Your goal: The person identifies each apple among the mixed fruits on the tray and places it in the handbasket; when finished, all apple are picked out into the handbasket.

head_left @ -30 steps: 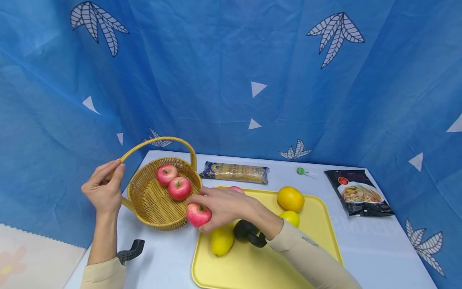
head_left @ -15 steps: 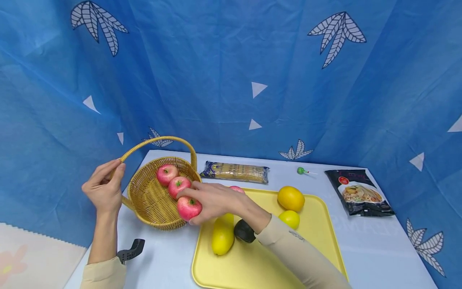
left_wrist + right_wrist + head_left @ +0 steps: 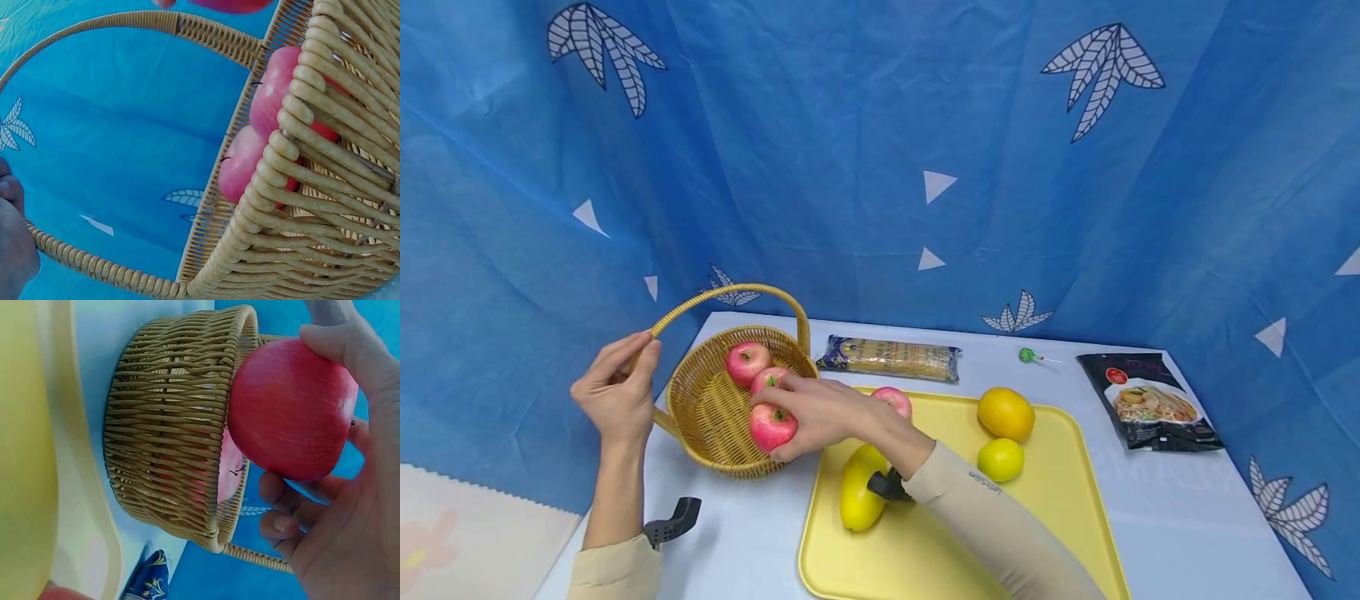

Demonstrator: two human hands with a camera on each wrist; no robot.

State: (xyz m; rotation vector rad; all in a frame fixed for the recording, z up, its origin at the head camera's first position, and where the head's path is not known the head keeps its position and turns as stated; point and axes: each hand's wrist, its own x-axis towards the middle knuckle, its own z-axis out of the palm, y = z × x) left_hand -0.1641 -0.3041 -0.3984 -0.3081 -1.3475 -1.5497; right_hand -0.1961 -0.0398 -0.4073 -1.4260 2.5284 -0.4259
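Observation:
A yellow wicker basket (image 3: pixel 718 433) stands on the left of the table with two red apples (image 3: pixel 747 362) inside. My left hand (image 3: pixel 621 383) pinches the left side of its arched handle (image 3: pixel 741 287). In the head view, my right hand (image 3: pixel 820 412) holds another red apple (image 3: pixel 772 428) over the basket's right rim. The right wrist view shows that apple (image 3: pixel 287 412) gripped between thumb and fingers, above the basket's rim (image 3: pixel 234 394). Two apples (image 3: pixel 275 94) sit behind the near rim in the left wrist view. The right fingers partly hide one of them in the head view.
Right of the basket, a yellow tray (image 3: pixel 1045 533) bears an apple (image 3: pixel 895 402), an elongated yellow fruit (image 3: pixel 859 500), an orange-yellow fruit (image 3: pixel 1006 414) and a lemon (image 3: pixel 1001 460). Behind lie packaged noodles (image 3: pixel 891 360) and a green lollipop (image 3: pixel 1027 356). A black food bag (image 3: pixel 1150 400) lies far right.
My right hand has carried its apple leftward and slightly up, from beside the basket to over its rim. The dark round fruit on the tray is now hidden by my right wrist. My left hand stays put.

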